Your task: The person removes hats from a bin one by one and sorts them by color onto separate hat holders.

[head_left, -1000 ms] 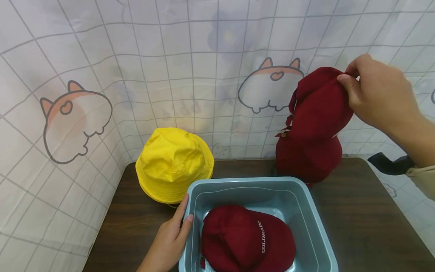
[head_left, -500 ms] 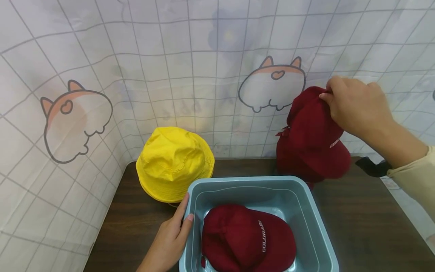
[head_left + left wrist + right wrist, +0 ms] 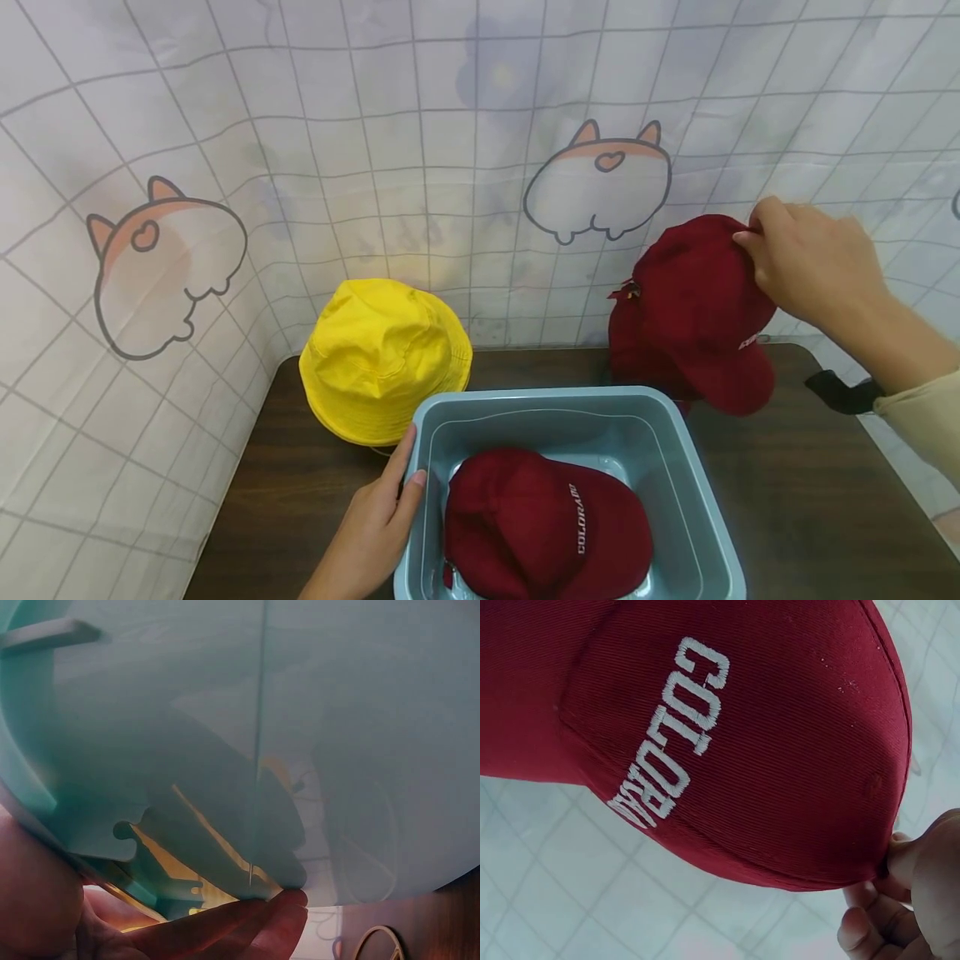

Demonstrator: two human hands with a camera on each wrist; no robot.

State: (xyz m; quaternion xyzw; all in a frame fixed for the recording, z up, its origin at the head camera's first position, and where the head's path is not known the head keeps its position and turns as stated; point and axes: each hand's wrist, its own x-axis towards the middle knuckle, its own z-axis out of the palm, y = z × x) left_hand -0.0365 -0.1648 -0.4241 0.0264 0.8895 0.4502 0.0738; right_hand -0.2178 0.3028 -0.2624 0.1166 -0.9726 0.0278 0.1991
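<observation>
My right hand pinches the crown of a dark red baseball cap at the back right, its brim pointing down. White COLORADO lettering shows on that cap in the right wrist view. Behind and below it, another dark red cap is partly hidden. My left hand grips the left rim of a blue-grey plastic basin, thumb on the rim and fingers along the outer wall, as the basin wall in the left wrist view also shows. A third dark red COLORADO cap lies inside the basin.
A yellow bucket hat sits left of the basin on the dark wooden table. White grid-patterned cloth with cartoon prints hangs behind and at the left. A black strap hangs by my right wrist.
My right hand has lowered the cap it pinches, first leftward and then slightly back right. The cap's brim now points down in front of the cap behind. My left hand stays at the basin rim.
</observation>
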